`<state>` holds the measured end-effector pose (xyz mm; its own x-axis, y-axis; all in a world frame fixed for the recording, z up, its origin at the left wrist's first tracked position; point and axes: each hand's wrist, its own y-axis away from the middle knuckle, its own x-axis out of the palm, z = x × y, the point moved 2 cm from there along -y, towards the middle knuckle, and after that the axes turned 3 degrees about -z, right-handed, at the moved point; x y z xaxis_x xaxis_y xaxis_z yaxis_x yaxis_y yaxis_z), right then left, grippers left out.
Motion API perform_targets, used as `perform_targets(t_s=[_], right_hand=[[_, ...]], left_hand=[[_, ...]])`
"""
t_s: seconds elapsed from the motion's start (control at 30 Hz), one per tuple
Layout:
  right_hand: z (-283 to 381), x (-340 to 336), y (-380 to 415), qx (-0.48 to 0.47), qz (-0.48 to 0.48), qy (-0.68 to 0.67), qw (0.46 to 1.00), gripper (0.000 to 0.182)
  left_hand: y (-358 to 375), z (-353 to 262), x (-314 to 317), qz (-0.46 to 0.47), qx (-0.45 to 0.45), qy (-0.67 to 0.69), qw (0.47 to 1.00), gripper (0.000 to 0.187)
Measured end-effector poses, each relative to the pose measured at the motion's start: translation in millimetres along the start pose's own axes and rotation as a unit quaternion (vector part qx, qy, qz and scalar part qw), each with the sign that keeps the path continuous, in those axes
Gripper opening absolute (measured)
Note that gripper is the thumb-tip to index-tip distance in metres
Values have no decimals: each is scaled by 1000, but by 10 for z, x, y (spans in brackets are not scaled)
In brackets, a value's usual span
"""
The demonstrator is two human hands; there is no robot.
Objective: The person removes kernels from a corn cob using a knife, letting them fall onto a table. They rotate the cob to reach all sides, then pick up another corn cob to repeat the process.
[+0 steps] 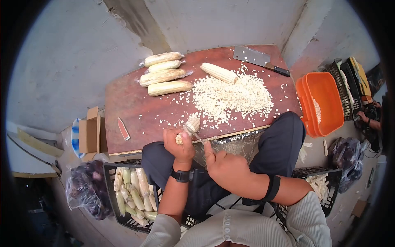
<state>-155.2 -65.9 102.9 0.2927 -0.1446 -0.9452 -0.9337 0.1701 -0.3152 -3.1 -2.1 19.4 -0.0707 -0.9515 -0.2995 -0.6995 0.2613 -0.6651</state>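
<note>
My left hand (181,146) is closed around a short corn cob (192,122), tilted over the near edge of the red table (123,101). My right hand (225,166) grips a small knife (196,136); its blade lies against the cob and its handle is hidden in my fingers. Beyond my hands a heap of loose corn kernels (230,99) spreads over the table. One peeled corn cob (219,73) rests on the heap's far side. Several wrapped corn cobs (168,87) lie side by side at the back left.
A cleaver (255,57) lies at the table's back right, and a red knife sheath (123,129) at its left. An orange bin (325,119) stands right of the table. Beside my legs are a black crate (108,181) of corn and another crate (334,185) with husks or cobs.
</note>
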Motion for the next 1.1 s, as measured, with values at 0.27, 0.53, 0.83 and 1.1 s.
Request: perform_targets(t_s=[0.27, 0.53, 0.83, 1.1], right_hand=[[-29, 480, -271, 4, -8, -55, 998, 42], [-167, 730, -463, 13, 14, -147, 989, 47], [-241, 835, -360, 189, -22, -521, 832, 28], [-155, 1006, -287, 343, 39, -636, 691, 29]], left_hand=[[15, -26, 58, 38, 75, -4, 996, 36], [12, 44, 44, 11, 50, -3, 999, 45], [-19, -75, -57, -33, 89, -37, 995, 37], [3, -29, -134, -23, 37, -96, 994, 30]])
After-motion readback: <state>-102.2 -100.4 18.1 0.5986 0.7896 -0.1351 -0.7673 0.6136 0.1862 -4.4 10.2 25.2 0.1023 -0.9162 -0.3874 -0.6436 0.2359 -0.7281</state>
